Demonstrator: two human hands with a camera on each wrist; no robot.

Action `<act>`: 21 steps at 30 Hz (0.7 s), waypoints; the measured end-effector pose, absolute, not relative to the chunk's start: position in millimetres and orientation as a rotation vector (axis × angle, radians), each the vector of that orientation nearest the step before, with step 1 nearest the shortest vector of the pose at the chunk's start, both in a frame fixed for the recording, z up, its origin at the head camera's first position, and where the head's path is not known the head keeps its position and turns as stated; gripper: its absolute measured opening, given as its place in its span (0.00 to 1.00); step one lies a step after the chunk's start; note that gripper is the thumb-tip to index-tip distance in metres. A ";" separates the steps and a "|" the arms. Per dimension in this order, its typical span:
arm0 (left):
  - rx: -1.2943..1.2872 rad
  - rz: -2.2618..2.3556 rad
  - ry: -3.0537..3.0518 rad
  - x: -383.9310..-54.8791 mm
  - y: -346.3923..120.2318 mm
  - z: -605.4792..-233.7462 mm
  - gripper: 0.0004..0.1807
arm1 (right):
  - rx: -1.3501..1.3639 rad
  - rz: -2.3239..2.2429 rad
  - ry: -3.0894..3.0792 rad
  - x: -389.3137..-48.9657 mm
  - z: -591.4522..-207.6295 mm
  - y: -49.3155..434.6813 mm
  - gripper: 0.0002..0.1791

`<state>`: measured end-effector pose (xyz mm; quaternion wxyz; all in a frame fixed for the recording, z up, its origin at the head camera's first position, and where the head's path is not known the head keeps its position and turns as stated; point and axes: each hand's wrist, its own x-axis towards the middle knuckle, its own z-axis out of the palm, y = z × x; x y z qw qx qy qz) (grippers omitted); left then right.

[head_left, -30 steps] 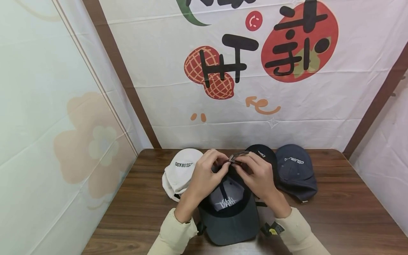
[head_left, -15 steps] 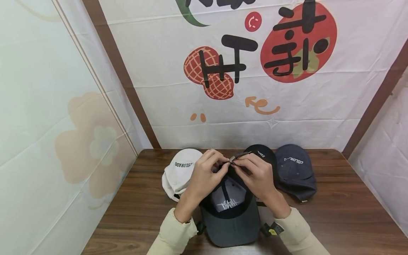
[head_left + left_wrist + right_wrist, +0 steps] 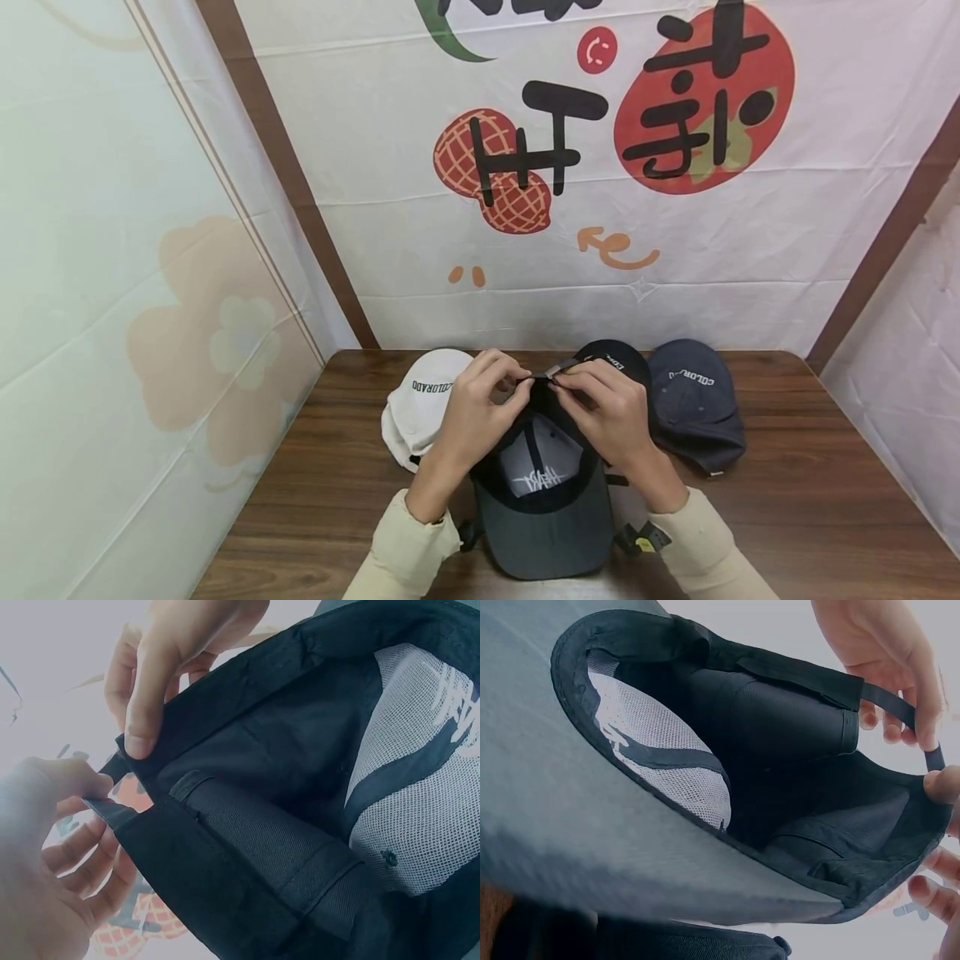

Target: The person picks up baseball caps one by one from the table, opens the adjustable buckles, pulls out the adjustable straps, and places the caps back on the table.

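Note:
A dark grey baseball cap (image 3: 551,533) is held with its inside facing up and its brim toward the person. White lettering shows on the pale mesh lining (image 3: 420,825). At the back of the cap, my left hand (image 3: 480,408) pinches the thin adjusting strap (image 3: 889,701) between thumb and fingers. My right hand (image 3: 611,408) pinches the back corner of the cap at the other end of the strap, by a small buckle (image 3: 553,372). A short stretch of strap spans the gap between the two hands' fingertips.
On the wooden table (image 3: 300,508), a white cap (image 3: 431,392) stands at back left. A black cap (image 3: 611,357), partly hidden by my right hand, and a navy cap (image 3: 690,392) stand at back right. A printed cloth (image 3: 697,242) hangs behind the table.
The fingertips of both hands have moved slightly apart, and the strap between them looks straighter. The cap has shifted a little to the right; the other caps stay put.

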<state>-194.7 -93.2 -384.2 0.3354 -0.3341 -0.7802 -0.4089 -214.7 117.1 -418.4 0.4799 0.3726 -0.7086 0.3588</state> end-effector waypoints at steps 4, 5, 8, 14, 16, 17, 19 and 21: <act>-0.871 -1.075 -2.036 -195.6 -94.8 -384.4 0.05 | 0.904 0.858 -1.724 -216.0 -418.3 117.5 0.11; -0.869 -1.078 -2.041 -195.8 -95.3 -384.5 0.04 | 0.902 0.857 -1.722 -216.3 -418.2 117.5 0.12; -0.859 -1.082 -2.064 -196.2 -96.8 -385.2 0.01 | 0.899 0.861 -1.718 -216.8 -418.4 117.0 0.12; -0.867 -1.090 -2.078 -195.8 -97.7 -386.4 0.06 | 0.894 0.861 -1.718 -216.4 -419.2 116.0 0.13; -0.877 -1.095 -2.082 -195.8 -97.0 -387.1 0.08 | 0.894 0.862 -1.718 -216.0 -419.2 115.5 0.13; -0.881 -1.096 -2.086 -195.6 -96.3 -387.1 0.08 | 0.894 0.862 -1.719 -215.8 -419.1 115.2 0.13; -0.896 -1.095 -2.090 -195.5 -95.0 -387.3 0.08 | 0.897 0.864 -1.719 -215.6 -418.8 114.3 0.14; -0.913 -1.094 -2.094 -195.5 -93.5 -387.3 0.08 | 0.902 0.867 -1.720 -215.3 -418.4 113.2 0.14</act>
